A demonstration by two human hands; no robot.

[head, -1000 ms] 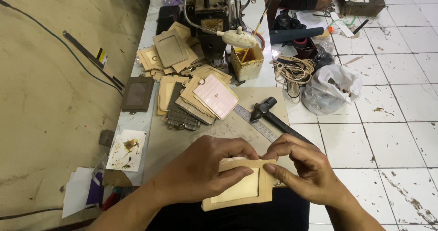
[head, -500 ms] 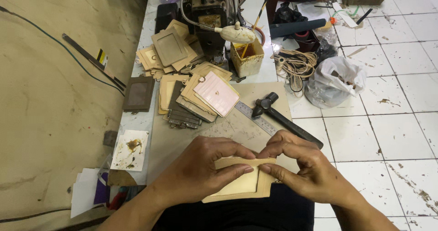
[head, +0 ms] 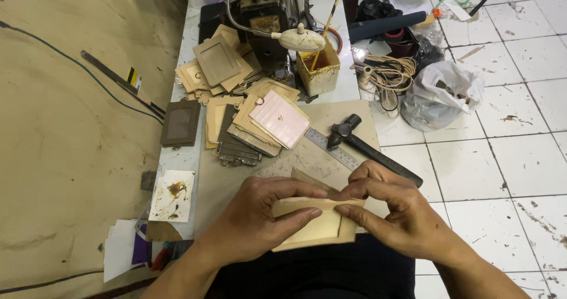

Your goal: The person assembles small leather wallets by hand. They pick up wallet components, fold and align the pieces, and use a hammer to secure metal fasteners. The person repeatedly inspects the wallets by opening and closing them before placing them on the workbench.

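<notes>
Containers first: a square tan tub (head: 319, 69) is standing on the bench (head: 183, 157) beside the sewing machine (head: 269, 15), holding a stick and brownish residue; what the residue is cannot be told. Further right, a white plastic bag (head: 446, 95) is sitting on the tiled floor (head: 508, 157), its contents hidden.

Working left to right across the surface: a stained paper scrap (head: 172, 195) is lying near the bench's left edge, with a dark framed card holder (head: 180, 123) above it. Stacks of tan card holders (head: 215, 63) are piling up toward the machine, and a pink piece (head: 279, 119) is resting on top of a nearer stack. A steel ruler (head: 331, 147) and a black hammer (head: 369, 148) are lying side by side on the work board, to the right of the stacks. Coiled cord (head: 387, 74) is resting between the tub and the bag.

Nearest the camera, the left hand (head: 260, 222) is pinching the tan leather piece (head: 316, 228), thumb over the top edge and fingers beneath. The right hand (head: 396, 213) is closing thumb and fingertips on the same piece's right edge. The piece is being held above the person's lap, just in front of the bench.

Left of the bench, a brown floor covering (head: 65, 157) is lying crossed by a cable.
</notes>
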